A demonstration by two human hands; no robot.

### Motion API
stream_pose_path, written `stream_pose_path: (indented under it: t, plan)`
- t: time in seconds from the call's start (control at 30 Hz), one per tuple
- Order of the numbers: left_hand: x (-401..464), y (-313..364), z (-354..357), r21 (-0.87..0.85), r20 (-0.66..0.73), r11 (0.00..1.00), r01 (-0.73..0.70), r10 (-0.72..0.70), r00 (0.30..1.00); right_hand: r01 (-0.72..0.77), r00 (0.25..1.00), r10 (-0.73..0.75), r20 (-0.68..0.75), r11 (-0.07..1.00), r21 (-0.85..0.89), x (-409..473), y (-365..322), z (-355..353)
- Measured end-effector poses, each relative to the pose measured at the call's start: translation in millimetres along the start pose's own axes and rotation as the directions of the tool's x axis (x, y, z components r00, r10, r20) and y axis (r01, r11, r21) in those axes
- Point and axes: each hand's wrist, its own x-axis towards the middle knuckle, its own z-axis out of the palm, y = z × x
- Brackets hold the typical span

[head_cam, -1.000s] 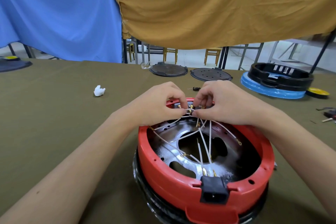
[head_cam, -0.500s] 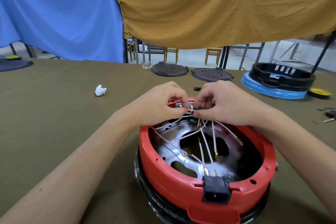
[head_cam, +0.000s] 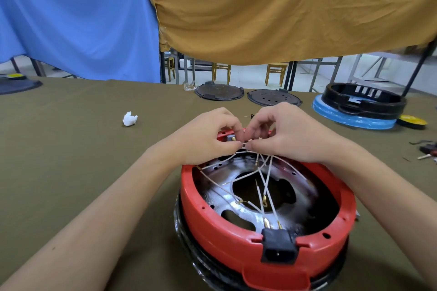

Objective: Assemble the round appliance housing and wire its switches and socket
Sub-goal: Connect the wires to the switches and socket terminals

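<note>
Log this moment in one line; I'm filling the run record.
step: wiring | hands: left hand and right hand pinch white wires at far rim | red housing | socket fitted

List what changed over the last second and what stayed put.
Little changed. A loose white wire inside the red housing swung slightly, its brass tip now hanging over the centre hole. Both the left hand and right hand keep their pinch on the wires at the far rim. The black socket stayed put.

Two hands [head_cam: 205, 139] [head_cam: 290, 134], one red housing [head_cam: 212, 224], one socket [head_cam: 278, 248], two black discs [head_cam: 218, 92] [head_cam: 274, 97].
</note>
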Motion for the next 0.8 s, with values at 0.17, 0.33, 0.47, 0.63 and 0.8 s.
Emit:
stream_pose_path:
  t: [0.17,0.33,0.47,0.63,0.8]
  plan:
    - [-0.6,-0.4,-1.0,0.002,0.021,1.000,0.013,-0.013,1.000,-0.074,0.996,0.082,0.040,0.981,-0.182,-2.9,3.7,-11.8]
    - [-0.7,-1.7,-0.3,0.001,0.019,1.000,0.009,-0.009,1.000,-0.034,0.997,0.046,0.062,0.981,-0.189,-2.8,-1.0,-7.2]
    - [0.0,-2.9,0.6,0.009,0.017,1.000,-0.015,0.015,1.000,-0.005,0.998,0.013,0.064,0.992,-0.126,-3.2,-3.8,-7.9]
    - [0.7,-3.8,0.5,-0.010,0.020,1.000,-0.028,0.028,0.999,0.001,0.996,0.009,0.093,0.994,-0.106,-2.9,-3.7,-8.7]
    - [0.7,-3.9,-0.6,-0.028,0.026,0.999,-0.018,0.019,0.999,-0.063,0.997,0.070,0.028,0.980,-0.191,-3.4,0.1,-10.8]
